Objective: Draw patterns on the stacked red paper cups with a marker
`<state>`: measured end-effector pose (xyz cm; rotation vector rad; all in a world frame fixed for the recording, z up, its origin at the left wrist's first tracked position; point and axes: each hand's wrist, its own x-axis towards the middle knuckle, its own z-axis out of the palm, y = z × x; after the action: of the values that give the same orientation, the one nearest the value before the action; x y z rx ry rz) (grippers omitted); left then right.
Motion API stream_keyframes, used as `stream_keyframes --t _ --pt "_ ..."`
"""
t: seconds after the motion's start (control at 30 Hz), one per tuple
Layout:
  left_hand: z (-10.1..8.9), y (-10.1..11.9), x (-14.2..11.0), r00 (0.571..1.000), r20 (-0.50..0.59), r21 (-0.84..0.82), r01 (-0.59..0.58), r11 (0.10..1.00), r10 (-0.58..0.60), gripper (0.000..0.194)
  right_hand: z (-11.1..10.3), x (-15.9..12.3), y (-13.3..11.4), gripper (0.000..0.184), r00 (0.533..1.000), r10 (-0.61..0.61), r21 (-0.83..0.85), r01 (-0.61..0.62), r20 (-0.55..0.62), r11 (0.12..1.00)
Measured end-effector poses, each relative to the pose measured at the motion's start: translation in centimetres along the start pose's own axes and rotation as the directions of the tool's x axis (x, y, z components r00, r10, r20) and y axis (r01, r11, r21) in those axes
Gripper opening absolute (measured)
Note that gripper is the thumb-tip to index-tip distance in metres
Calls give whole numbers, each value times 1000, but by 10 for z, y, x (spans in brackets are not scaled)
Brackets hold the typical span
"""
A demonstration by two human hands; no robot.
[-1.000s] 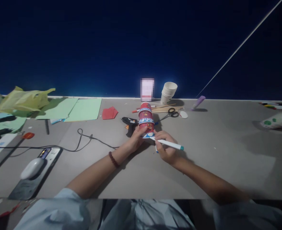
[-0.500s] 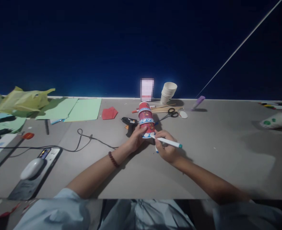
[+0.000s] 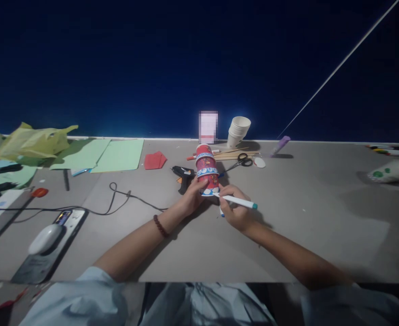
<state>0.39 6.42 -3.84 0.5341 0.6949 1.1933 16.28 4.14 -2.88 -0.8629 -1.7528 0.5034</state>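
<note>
My left hand (image 3: 193,195) is closed around the lower part of a stack of red paper cups (image 3: 206,162) with blue-and-white patterned bands. The stack tilts away from me. My right hand (image 3: 235,213) grips a white marker (image 3: 238,201) with a teal end. Its tip meets the blue-and-white band at the near end of the stack. A second pen or marker with a blue end (image 3: 222,213) shows partly under my right hand. Just left of the cups lies a black hot glue gun (image 3: 184,176).
Behind the cups are wooden sticks (image 3: 231,155), black scissors (image 3: 242,162) and nested white paper cups (image 3: 238,131). Red paper (image 3: 154,160), green sheets (image 3: 120,155) and a yellow bag (image 3: 33,142) lie to the left. A phone (image 3: 50,249) and a black cable (image 3: 94,212) are nearer.
</note>
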Motion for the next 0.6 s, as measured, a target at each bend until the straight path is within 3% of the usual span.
stream_keyframes --t 0.6 --pt "2 1 -1 1000 -27 2 3 1000 -3 46 1 0 0 9 999 27 37 -26 -23 999"
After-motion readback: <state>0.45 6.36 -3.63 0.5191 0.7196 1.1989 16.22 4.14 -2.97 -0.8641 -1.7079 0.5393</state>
